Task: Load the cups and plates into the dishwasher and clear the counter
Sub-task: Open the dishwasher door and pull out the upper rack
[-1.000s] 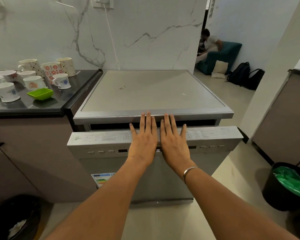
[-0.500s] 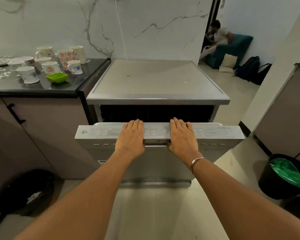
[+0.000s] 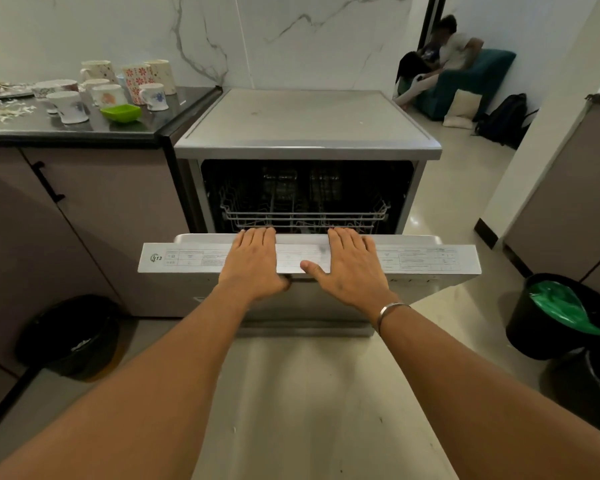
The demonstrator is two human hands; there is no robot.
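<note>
Marble wall (image 3: 291, 36), pale floor (image 3: 465, 174).

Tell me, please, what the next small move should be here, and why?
Probably swing the dishwasher door down until it lies flat. It stands only part open, with the left hand and the right hand on its top edge, so the rack is hard to reach, and the cups wait on the counter.

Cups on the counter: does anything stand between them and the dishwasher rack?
Yes, the door. It is only partly lowered, with the left hand and right hand on its top edge. The rack sits inside the tub behind it. Nothing else visible blocks the cups on the counter.
</note>
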